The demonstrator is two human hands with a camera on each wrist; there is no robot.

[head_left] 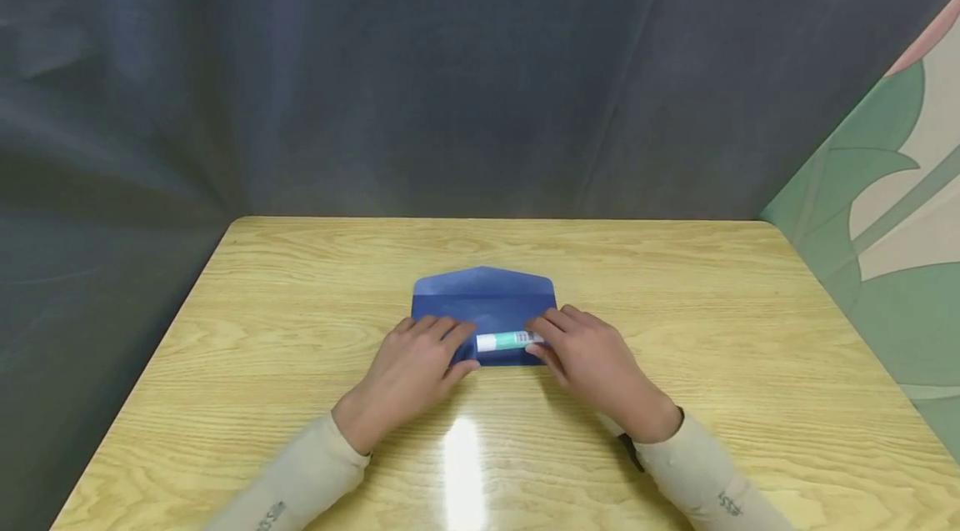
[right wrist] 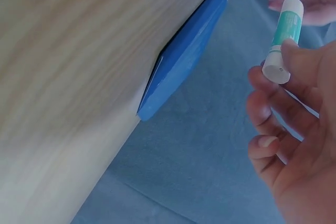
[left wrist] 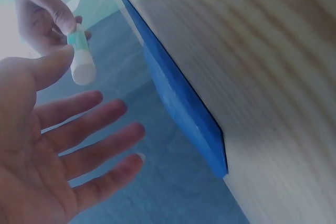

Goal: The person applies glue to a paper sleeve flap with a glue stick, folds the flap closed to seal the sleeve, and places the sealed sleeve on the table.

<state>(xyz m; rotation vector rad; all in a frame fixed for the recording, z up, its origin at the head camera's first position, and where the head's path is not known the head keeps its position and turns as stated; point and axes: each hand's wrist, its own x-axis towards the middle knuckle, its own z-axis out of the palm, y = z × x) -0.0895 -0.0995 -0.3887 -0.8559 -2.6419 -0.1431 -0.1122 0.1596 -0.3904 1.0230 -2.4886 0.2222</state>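
A glue stick (head_left: 501, 341) with a white cap, a green label and a white base is held sideways above a blue envelope (head_left: 480, 306). My right hand (head_left: 592, 356) pinches its base end between thumb and fingers, clearest in the right wrist view, where the glue stick (right wrist: 286, 32) points toward the other hand. At the capped end is my left hand (head_left: 416, 364), its fingers spread and nearly straight in the left wrist view. The left thumb tip lies beside the glue stick (left wrist: 82, 64) there; whether it touches, I cannot tell. The envelope lies with its flap open and pointing away from me.
The wooden table (head_left: 300, 298) spreads around the envelope. A dark cloth curtain (head_left: 465, 81) hangs along its far edge and left side. At the right is a panel with a green leaf pattern (head_left: 900, 264).
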